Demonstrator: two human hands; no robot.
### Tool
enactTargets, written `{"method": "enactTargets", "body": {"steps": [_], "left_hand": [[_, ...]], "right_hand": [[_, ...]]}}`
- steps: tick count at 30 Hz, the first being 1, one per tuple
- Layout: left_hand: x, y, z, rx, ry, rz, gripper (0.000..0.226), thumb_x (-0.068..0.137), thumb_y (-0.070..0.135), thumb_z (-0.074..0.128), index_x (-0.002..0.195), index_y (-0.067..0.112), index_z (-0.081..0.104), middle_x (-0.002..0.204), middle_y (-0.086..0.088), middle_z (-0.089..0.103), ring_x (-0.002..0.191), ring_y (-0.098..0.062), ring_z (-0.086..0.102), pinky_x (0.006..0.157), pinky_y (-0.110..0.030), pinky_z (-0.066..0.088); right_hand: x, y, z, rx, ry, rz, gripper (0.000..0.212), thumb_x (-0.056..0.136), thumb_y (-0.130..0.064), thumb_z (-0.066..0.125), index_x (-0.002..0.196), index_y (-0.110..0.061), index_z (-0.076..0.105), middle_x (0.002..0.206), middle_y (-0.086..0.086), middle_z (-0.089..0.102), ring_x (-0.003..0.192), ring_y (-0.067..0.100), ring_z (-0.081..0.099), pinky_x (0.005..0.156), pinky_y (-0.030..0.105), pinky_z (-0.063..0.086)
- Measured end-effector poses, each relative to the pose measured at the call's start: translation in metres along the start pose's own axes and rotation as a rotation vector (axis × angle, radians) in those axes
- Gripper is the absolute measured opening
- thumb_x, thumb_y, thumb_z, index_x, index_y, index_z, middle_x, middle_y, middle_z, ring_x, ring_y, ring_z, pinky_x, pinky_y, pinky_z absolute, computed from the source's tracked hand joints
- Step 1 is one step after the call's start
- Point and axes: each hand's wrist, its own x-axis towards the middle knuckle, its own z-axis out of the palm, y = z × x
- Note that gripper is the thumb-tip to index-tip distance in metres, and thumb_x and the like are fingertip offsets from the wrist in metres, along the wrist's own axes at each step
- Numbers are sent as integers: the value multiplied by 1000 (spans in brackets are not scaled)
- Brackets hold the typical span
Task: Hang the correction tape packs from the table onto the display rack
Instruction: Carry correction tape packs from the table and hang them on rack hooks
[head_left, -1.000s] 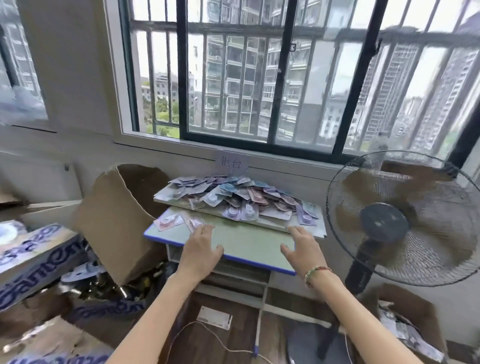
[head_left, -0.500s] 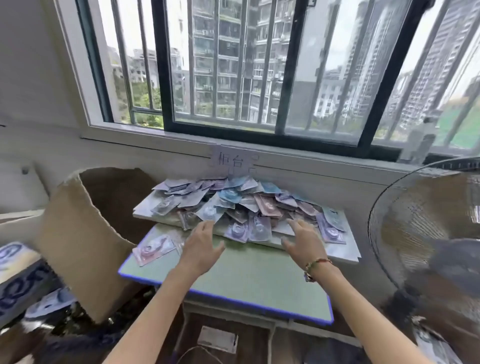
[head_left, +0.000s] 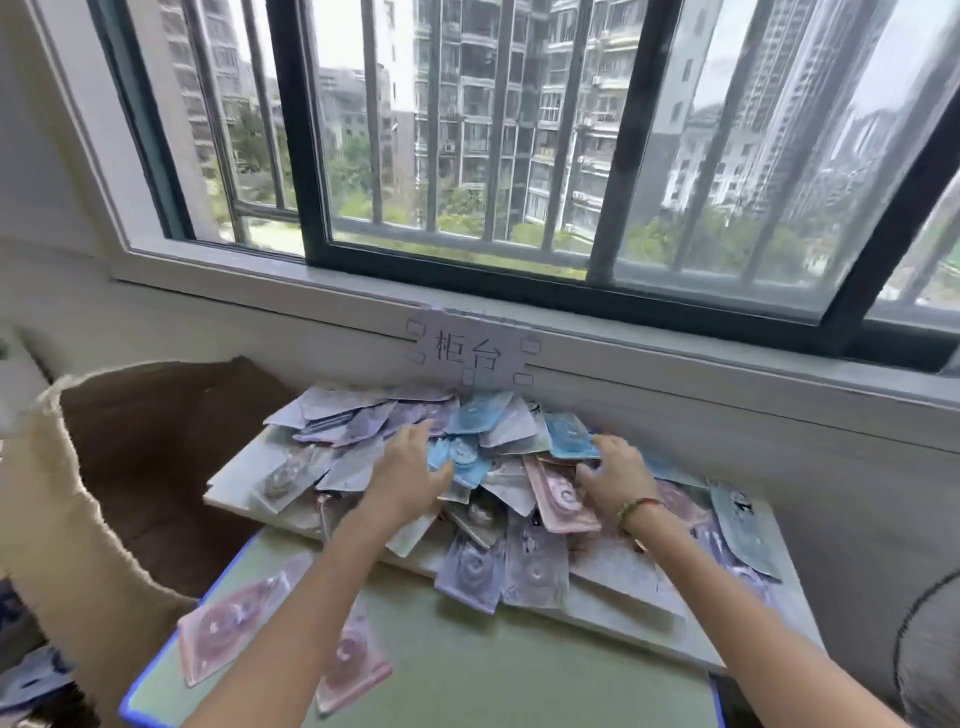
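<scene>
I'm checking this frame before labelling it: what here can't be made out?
- Display rack: not in the head view at all.
- Left hand and right hand: on the pile of packs, whether either grips a pack is unclear, fingertips hidden among the packs.
- Pack print: too blurred to read.
- Fan: cut off by the right edge.
- Cardboard box: contents hidden by its wall.

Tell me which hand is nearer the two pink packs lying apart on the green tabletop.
Left. The left hand is over the pile, up and right of the pink packs; the right hand is farther right.
</scene>
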Motion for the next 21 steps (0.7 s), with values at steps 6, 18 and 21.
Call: {"method": "enactTargets", "body": {"steps": [6, 18, 21], "left_hand": [[86, -3, 26, -27, -108, -36, 65, 98, 30, 53, 150, 7, 23, 152, -14, 30, 139, -28, 31, 111, -36, 28], [198, -4, 78, 51, -297, -60, 57, 99, 36, 47, 143, 3, 32, 141, -23, 40, 130, -35, 39, 103, -40, 36], [206, -7, 84, 52, -283, -67, 50, 98, 35, 49, 135, 1, 40, 133, -23, 46, 125, -36, 41, 99, -42, 38]], "right_hand": [[72, 6, 14, -73, 12, 146, 40, 95, -30, 50, 127, -7, 51, 132, 15, 51, 123, 31, 46, 101, 35, 38], [151, -11, 47, -143, -117, 259, 36, 93, -32, 50, 116, -7, 59, 126, 16, 58, 116, 32, 53, 92, 36, 43], [155, -10, 43, -181, -117, 264, 35, 91, -30, 52, 119, -9, 58, 125, 16, 58, 117, 32, 53, 91, 35, 44]]}}
